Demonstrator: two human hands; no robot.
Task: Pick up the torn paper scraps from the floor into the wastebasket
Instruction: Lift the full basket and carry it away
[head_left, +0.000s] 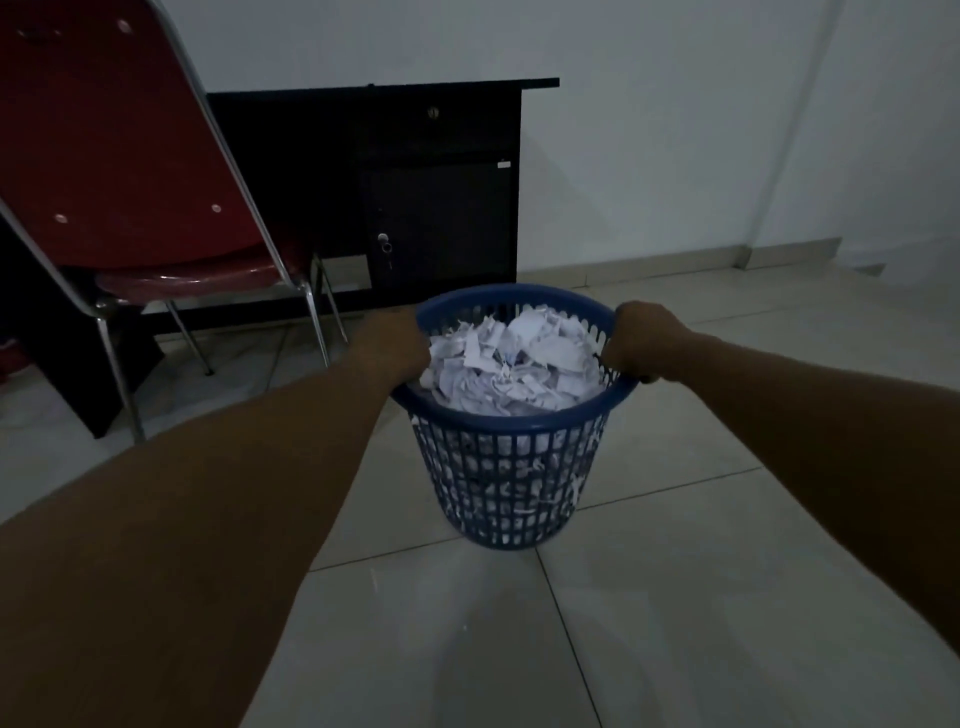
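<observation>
Left hand (397, 347) closed over the left side of the blue wastebasket (511, 483) rim, fingers curled inward and hidden behind the knuckles. Right hand (647, 343) clenched tight on the opposite side of the rim, thumb side toward the camera. Both forearms stretched forward, basket gripped between the 2 hands; whether resting on the tiled floor (701, 597) or lifted just clear of it, impossible to tell in the dim light. Torn paper scraps (514, 364) heaped white inside, reaching close to the rim and showing through the slotted wall lower down. Basket tilted slightly, its top leaning away. Behind, a black desk (395, 171) with a drawer and keyed cabinet door against the pale wall. To the left, a red chair (119, 156) on chrome legs, near the left forearm but apart from it.
</observation>
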